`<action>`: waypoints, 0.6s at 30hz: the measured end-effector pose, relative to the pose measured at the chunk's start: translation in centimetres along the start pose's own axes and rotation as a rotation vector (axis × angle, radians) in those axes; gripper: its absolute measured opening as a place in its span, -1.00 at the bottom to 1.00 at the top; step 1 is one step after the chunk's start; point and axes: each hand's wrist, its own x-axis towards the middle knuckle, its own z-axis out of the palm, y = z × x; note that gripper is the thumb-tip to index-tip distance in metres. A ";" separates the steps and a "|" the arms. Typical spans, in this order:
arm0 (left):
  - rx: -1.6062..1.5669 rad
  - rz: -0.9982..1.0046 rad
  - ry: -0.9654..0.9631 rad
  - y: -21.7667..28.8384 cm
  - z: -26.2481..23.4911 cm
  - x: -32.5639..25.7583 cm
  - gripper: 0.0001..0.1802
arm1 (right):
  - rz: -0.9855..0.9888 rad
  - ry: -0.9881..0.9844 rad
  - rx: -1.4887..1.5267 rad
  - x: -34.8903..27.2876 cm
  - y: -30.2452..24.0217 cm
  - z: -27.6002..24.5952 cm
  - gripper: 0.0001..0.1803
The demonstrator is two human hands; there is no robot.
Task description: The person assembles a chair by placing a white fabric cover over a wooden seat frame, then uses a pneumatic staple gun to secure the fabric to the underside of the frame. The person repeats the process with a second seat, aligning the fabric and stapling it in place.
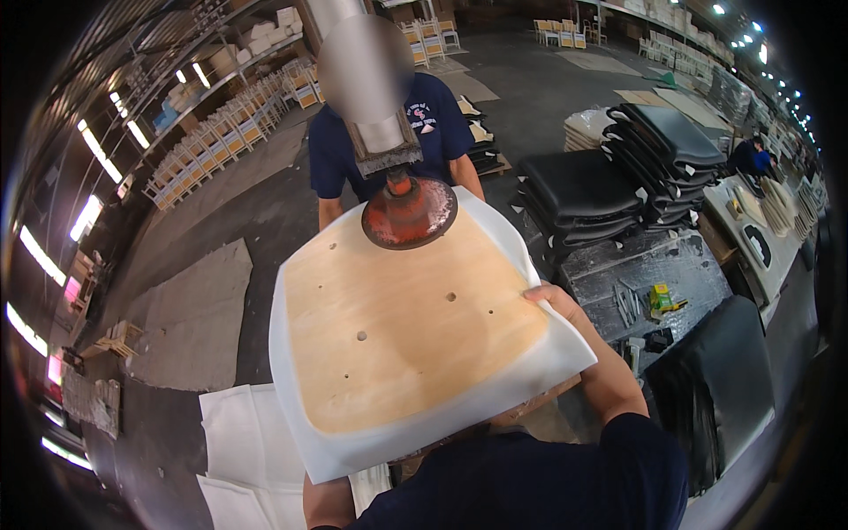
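Observation:
A plywood seat panel (406, 318) with several drilled holes lies in front of me, underside up. Around its edges hangs a white cover (570, 346), loose at the corners. On the right, my right hand (552, 300) grips the cover and panel edge, thumb on top. My left forearm comes in at the lower left and passes beneath the white cover; the hand itself is hidden. Over the panel's far part sits a round red press pad (409, 215) on a metal column (375, 88); whether it touches the wood, I cannot tell.
A co-worker (433, 115) in a dark shirt stands across the panel, hands hidden. To the right are stacked black seat cushions (583, 190) and a worktable (609, 265) with tools and a small yellow-green box (661, 298). White covers (243, 433) lie at lower left.

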 end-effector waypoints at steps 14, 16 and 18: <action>-0.072 0.000 -0.087 0.8 2.1 3.3 -0.13 | -0.096 0.116 -0.077 -0.1 -1.0 -1.6 -0.26; -0.087 0.004 -0.137 1.1 3.1 4.4 -0.13 | -0.093 0.116 -0.121 -0.3 -1.9 -2.5 -0.26; -0.111 0.013 -0.184 1.6 3.9 5.6 -0.12 | -0.102 0.145 -0.164 -0.4 -2.5 -3.3 -0.24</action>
